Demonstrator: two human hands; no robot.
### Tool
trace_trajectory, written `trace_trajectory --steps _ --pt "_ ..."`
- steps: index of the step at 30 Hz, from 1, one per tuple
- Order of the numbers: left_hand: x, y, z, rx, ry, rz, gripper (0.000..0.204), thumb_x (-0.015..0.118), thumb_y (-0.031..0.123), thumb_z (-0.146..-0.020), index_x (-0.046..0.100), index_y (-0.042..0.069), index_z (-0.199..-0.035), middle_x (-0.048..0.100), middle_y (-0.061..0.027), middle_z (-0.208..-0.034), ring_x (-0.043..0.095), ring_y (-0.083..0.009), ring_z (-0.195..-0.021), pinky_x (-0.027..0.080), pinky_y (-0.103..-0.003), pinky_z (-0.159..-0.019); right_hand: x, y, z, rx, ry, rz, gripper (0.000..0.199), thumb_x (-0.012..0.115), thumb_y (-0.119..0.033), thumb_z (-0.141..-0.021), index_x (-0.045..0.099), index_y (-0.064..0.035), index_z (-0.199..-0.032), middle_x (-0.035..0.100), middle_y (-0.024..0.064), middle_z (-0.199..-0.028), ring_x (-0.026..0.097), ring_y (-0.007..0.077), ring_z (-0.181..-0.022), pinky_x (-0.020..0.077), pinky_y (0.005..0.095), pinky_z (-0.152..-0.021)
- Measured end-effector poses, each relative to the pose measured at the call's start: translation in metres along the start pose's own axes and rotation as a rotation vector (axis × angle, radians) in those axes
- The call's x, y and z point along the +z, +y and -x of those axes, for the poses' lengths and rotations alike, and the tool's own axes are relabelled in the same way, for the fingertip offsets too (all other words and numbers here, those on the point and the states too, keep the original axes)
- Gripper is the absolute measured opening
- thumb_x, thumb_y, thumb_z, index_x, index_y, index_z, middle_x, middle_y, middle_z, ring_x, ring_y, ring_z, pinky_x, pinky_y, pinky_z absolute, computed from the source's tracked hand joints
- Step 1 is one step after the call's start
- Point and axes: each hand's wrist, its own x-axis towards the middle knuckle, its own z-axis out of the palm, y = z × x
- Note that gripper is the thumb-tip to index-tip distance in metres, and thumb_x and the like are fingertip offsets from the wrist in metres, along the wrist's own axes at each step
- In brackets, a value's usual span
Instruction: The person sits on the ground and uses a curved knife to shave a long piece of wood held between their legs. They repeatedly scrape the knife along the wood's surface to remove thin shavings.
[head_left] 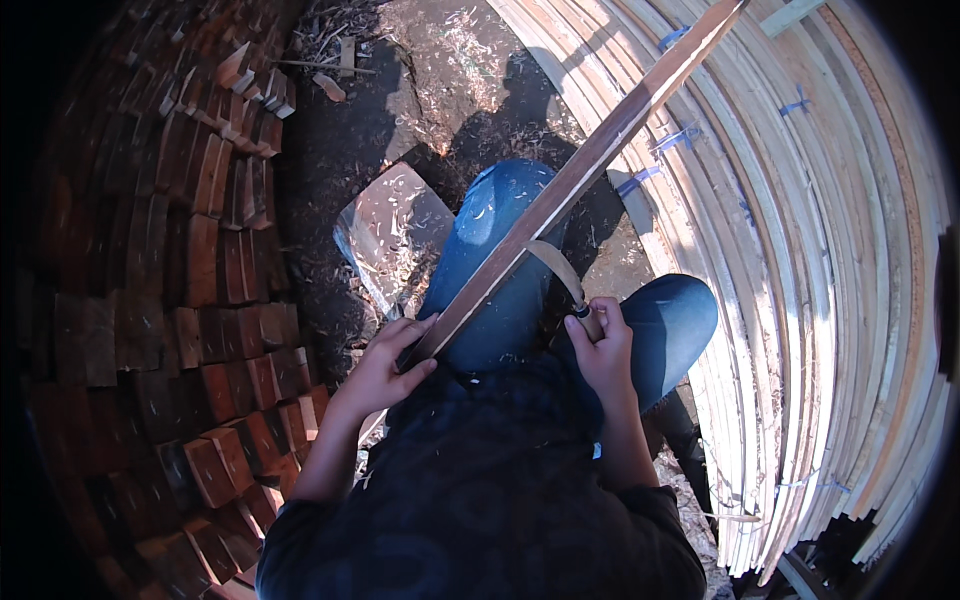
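A long, narrow strip of brown wood [570, 185] with a paler edge slants from my lap up to the far right, across my blue-trousered thigh. My left hand [388, 362] is closed around its near end, thumb on one side and fingers on the other. In my right hand [604, 352] is the handle of a sickle [556, 265] with a curved blade. The blade's tip reaches the strip's right edge near its middle; I cannot tell whether it cuts into the wood.
Stacked reddish-brown wood blocks [215, 370] rise on the left. Long pale wood strips [800, 270], some tied with blue bands, lie bundled on the right. A flat slab [398, 225] sits ahead of me on ground [440, 75] strewn with shavings.
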Motion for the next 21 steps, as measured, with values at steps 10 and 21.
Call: trace_trajectory --steps 10,21 --pt "-0.002 -0.042 0.042 -0.356 -0.124 0.152 0.042 0.079 0.027 -0.076 0.062 0.001 -0.106 0.063 -0.0122 -0.095 0.063 -0.0205 -0.09 0.049 -0.033 -0.076 -0.003 -0.01 -0.002 -0.013 -0.032 0.062 0.027 0.072 -0.01 -0.084 0.052 0.001 -0.098 0.059 0.0091 -0.073 0.052 0.0077 -0.066 0.0433 0.0247 -0.06" --pt "0.015 -0.032 0.034 -0.119 0.073 -0.144 0.035 0.065 0.033 -0.086 0.052 0.002 -0.095 0.057 -0.0219 -0.075 0.06 -0.0421 -0.073 0.046 -0.048 -0.065 0.005 -0.02 0.01 -0.107 -0.087 0.052 0.024 0.07 -0.012 -0.086 0.062 0.0018 -0.103 0.06 0.0099 -0.07 0.057 0.0131 -0.061 0.0458 0.0269 -0.059"
